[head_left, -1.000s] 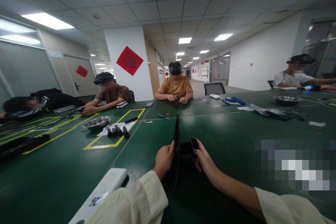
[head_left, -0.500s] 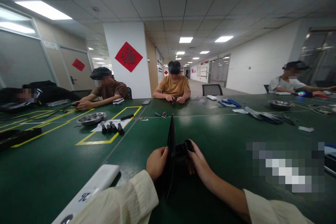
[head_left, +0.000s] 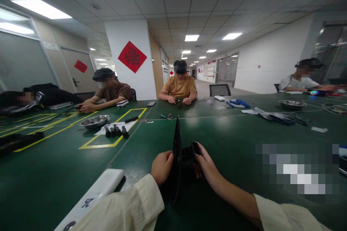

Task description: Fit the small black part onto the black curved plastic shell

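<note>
A thin black panel stands upright on edge in front of me. My left hand is closed on its left side, thumb against the face; most of those fingers are hidden. From the panel's right side juts a blocky black part, and my right hand grips its outer end with the thumb in front. Whether panel and block are one piece I cannot tell. Both hands are above the green table.
A white power bank-like box marked 26 lies by my left sleeve. Several black cylindrical parts and a metal bowl sit left. Grey gloves and another bowl are right. Co-workers sit around the table.
My hands keep almost the same grip and place on the black piece. The camera view has shifted slightly. Across the table, a co-worker's hands have moved a little.
</note>
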{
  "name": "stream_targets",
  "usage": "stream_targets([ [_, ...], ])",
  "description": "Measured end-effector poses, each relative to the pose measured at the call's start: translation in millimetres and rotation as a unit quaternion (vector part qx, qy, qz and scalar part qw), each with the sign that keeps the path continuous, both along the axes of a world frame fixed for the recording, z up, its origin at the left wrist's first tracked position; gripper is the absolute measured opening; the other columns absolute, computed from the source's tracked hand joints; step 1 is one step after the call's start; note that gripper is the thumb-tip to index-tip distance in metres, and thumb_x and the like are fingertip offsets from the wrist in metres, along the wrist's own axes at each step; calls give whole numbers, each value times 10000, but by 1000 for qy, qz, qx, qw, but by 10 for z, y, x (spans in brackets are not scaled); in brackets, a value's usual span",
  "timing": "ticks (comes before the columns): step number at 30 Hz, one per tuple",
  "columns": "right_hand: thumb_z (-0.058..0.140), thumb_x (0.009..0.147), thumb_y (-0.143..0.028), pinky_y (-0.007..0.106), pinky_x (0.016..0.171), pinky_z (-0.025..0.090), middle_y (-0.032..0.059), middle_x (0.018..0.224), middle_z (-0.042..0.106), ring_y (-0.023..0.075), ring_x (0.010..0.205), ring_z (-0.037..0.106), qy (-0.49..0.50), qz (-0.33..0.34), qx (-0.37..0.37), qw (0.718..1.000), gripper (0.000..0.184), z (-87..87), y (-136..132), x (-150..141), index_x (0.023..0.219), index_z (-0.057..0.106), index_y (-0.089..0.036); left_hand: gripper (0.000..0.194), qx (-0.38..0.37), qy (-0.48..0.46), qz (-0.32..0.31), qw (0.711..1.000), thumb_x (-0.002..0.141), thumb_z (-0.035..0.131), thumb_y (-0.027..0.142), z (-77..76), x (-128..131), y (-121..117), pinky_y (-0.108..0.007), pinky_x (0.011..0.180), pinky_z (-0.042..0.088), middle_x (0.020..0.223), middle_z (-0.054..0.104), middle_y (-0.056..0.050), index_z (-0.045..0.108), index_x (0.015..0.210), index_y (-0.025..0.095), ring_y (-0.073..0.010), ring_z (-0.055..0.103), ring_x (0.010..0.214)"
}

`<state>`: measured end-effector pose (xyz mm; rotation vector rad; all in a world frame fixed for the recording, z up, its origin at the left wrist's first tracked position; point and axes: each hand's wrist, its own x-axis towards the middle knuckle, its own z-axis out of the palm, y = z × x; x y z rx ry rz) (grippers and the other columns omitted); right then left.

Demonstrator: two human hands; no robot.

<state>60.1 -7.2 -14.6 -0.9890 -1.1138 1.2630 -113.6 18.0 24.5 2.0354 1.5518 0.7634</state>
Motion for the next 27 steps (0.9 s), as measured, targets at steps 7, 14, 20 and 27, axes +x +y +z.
stream_targets([
  [7, 486, 779, -415, 190, 335, 325, -38, 587, 543, 95, 382, 494, 7, 3, -3, 1000, 716, -5, -9, 22, 1391, 199, -179, 572, -27, -8, 11, 1000, 827, 261, 502, -65, 7, 32, -253, 575, 372, 554, 566, -53, 594, 541, 135, -193, 556, 624],
  [14, 470, 790, -393, 188, 334, 320, -47, 552, 532, 93, 371, 489, 0, 1, -2, 1000, 708, 4, -8, 16, 1397, 181, -170, 417, 12, -7, 2, 1000, 834, 324, 411, -22, 11, 3, -265, 704, 412, 818, 678, -86, 664, 805, 172, -222, 602, 817],
  [20, 460, 790, -380, 186, 333, 314, -47, 531, 537, 96, 366, 486, -4, -5, -7, 1000, 696, 7, -6, 5, 1392, 184, -164, 479, 5, -28, -27, 999, 831, 299, 466, -15, -1, 17, -269, 699, 429, 768, 676, -67, 664, 777, 161, -223, 606, 783],
  [27, 460, 759, -401, 191, 338, 326, -48, 551, 537, 92, 365, 480, -2, -12, -5, 1000, 734, 4, -2, 4, 1391, 179, -155, 470, 3, -33, -23, 999, 833, 283, 430, -71, -24, 62, -273, 746, 429, 795, 678, -66, 663, 760, 163, -216, 601, 822],
])
